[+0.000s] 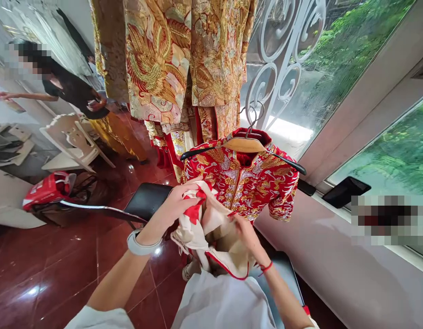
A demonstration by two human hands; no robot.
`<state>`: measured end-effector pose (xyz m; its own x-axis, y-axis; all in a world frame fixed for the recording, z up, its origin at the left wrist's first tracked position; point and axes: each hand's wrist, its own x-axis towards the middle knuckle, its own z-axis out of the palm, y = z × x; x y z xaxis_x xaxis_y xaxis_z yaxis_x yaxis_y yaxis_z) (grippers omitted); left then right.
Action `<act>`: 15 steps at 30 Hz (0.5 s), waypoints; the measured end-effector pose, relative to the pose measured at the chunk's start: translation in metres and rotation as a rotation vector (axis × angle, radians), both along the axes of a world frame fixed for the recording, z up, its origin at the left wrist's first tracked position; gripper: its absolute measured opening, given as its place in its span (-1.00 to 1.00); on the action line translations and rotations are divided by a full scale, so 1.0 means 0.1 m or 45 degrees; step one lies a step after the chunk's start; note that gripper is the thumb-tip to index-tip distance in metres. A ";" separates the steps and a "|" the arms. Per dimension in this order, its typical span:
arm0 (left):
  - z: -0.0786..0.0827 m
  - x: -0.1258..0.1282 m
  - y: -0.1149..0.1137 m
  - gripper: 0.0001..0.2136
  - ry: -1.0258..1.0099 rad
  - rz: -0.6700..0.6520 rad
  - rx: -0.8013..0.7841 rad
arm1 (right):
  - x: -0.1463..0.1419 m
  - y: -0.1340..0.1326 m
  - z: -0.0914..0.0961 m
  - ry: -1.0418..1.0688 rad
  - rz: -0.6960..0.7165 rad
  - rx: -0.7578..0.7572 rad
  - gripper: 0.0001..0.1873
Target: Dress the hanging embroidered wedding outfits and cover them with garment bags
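Observation:
A cream garment with red edging (pixel 228 260) lies bunched over my lap, its pale inner side showing. My left hand (pixel 177 201) is closed on its upper left part, where red cloth (pixel 193 211) shows by the fingers. On the right side of the same cloth, my right hand (pixel 246 233) is closed with its fingertips pinched at the edge. Whether those fingertips hold anything besides cloth is too small to see. Just beyond both hands, a red jacket with gold embroidery (pixel 238 178) hangs on a wooden hanger with black ends (pixel 245 145).
Gold embroidered garments (pixel 156 64) hang behind the jacket. A black chair seat (pixel 147 201) stands left, near a red bag (pixel 48 189). Farther back are a white chair (pixel 72 141) and a person in black (pixel 74 91). A phone (pixel 346 192) rests on the right windowsill.

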<state>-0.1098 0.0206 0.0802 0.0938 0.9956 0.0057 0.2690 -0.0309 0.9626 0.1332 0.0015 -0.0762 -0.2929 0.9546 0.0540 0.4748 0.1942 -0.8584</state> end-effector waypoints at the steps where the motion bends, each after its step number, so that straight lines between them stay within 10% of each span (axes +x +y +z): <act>1: -0.01 -0.08 0.04 -0.79 0.019 0.026 -0.034 | 0.06 0.04 0.02 0.026 -0.079 0.062 -0.76; 5: -0.09 -0.43 0.33 -0.63 0.126 0.065 -0.196 | 0.35 0.31 0.27 0.135 -0.439 0.372 -0.95; 10: -0.12 -0.73 0.85 -0.48 0.561 -0.016 -0.075 | 0.45 0.77 0.79 0.306 -0.730 0.633 -0.38; 15: -0.08 -0.90 1.16 -0.43 1.058 -0.265 0.109 | 0.49 1.13 1.08 0.269 -0.939 0.570 -0.28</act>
